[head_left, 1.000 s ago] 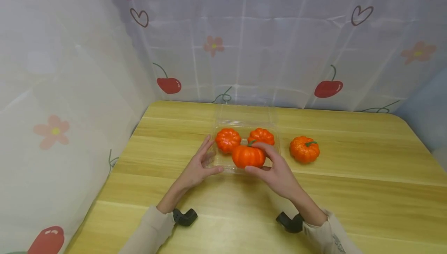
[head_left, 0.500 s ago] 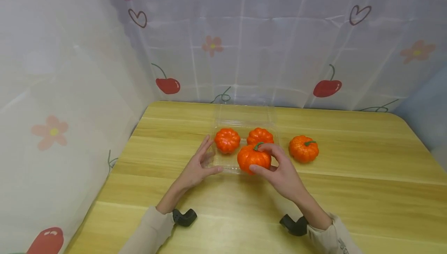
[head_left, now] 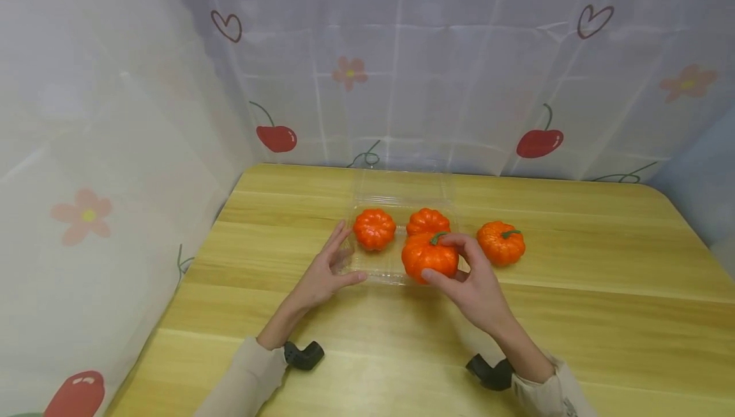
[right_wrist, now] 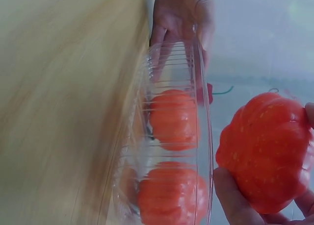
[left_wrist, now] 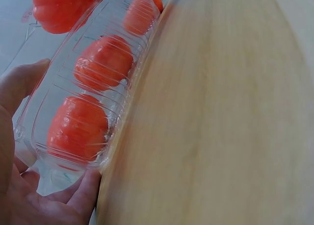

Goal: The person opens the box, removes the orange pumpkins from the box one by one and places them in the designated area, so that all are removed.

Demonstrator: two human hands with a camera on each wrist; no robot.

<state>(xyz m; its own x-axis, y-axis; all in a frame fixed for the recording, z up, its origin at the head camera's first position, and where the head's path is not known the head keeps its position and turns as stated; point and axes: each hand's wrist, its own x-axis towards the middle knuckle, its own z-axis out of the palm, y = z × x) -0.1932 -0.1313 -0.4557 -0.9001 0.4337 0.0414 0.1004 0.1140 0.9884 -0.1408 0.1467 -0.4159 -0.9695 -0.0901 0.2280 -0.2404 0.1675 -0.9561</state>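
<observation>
My right hand [head_left: 479,286] grips a small orange pumpkin [head_left: 427,257] with a green stem, held above the front right part of a clear plastic clamshell box [head_left: 381,270]. Inside the box's back row sit a left pumpkin [head_left: 374,229] and a right pumpkin [head_left: 427,220], the latter partly hidden behind the held one. My left hand [head_left: 321,280] rests at the box's left front corner, fingers along the side and thumb by the front edge. In the right wrist view, the held pumpkin [right_wrist: 265,151] is above the box's rim, apart from it.
Another orange pumpkin [head_left: 501,243] with a green stem lies on the wooden table [head_left: 603,289], right of the box. The box's clear lid [head_left: 402,184] lies folded back toward the patterned curtain [head_left: 436,98]. A black wrist mount [head_left: 304,356] shows at each sleeve.
My right hand has shifted right with the pumpkin, which has tilted so that its stem leans rightward. The left hand, the box and the other pumpkins have stayed in place.
</observation>
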